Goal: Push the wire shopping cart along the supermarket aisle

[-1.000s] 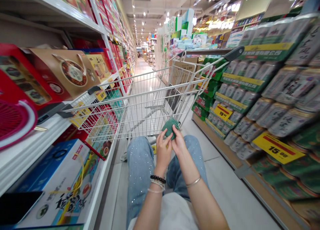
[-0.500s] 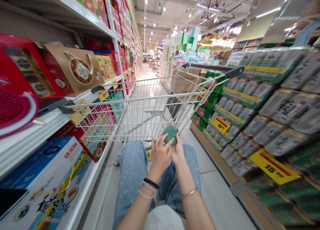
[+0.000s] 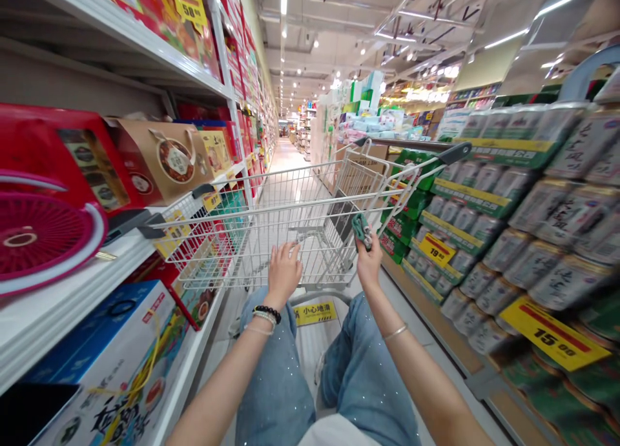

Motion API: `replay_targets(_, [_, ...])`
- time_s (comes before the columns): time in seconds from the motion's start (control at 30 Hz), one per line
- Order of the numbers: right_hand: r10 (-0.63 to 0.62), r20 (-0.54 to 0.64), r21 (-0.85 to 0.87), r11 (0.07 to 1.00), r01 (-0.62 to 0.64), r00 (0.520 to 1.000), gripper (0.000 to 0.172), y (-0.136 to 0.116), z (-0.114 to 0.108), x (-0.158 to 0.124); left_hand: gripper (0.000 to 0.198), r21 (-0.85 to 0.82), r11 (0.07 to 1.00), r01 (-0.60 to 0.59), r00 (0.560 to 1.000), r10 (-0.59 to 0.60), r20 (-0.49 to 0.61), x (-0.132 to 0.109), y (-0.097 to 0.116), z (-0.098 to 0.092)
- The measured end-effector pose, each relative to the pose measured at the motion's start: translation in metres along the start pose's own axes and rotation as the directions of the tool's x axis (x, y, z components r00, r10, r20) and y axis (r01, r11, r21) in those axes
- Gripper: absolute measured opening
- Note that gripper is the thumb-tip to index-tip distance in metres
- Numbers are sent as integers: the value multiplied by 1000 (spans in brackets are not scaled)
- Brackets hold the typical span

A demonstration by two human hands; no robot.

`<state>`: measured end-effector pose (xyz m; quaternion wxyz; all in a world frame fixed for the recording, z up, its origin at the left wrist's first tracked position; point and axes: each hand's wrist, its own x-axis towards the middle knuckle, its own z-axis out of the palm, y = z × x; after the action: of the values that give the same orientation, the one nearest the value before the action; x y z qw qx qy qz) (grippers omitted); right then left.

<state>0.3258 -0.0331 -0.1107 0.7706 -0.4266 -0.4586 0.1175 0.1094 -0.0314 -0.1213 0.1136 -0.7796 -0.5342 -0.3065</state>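
Your right hand grips a small green pouch, pinching it upright at fingertip height, just in front of the near end of a wire shopping cart. Your fingers cover part of the pouch, and its material is hard to tell. Your left hand is open, palm down and fingers loosely spread, holding nothing, at about the same height and well apart from the right. Beaded bracelets circle your left wrist, and a thin bangle sits on your right.

Below your arms, your jeans stretch toward the cart, with a yellow label bearing Chinese text between your legs. To your left, a white shelf carries gift boxes, with a pink disc near its edge. To your right, stacked cans line the aisle above a yellow price tag reading 15.00. The pouch is the only item in either hand, and neither hand touches the shelves.
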Motion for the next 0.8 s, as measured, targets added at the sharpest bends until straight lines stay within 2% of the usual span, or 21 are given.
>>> replay_targets(0.03, [-134, 27, -103, 985, 136, 991, 44, 2, 1, 9, 45, 13, 1000, 11, 1000, -11, 9, 4, -5, 2])
replay_targets(0.1, [-329, 138, -237, 905, 354, 934, 46, 9, 5, 23, 46, 29, 999, 20, 999, -21, 36, 7, -11, 8])
replay_targets(0.17, [-399, 252, -314, 828, 464, 882, 47, 22, 11, 29, 48, 25, 1000, 16, 996, -18, 86, 6, -14, 15])
replay_targets(0.27, [-372, 338, -384, 784, 488, 864, 50, 43, 19, 23, 51, 1, 1000, 30, 989, -30, 142, 3, -16, 24])
replay_targets(0.43, [-318, 413, -386, 787, 481, 853, 54, 66, 21, -8, 51, -20, 997, 78, 991, -75, 107, 3, -17, 30])
replay_targets(0.53, [-332, 502, -357, 762, 540, 799, 55, 65, 12, -19, 51, -34, 996, 79, 991, -75, 107, 5, -16, 31])
replay_targets(0.63, [-386, 514, -316, 745, 587, 766, 55, 51, 4, -8, 51, -42, 996, 82, 991, -77, 106, 7, -16, 32])
replay_targets(0.8, [-431, 423, -347, 735, 582, 797, 51, 29, 9, 33, 52, -33, 995, 93, 992, -90, 86, 6, -15, 34])
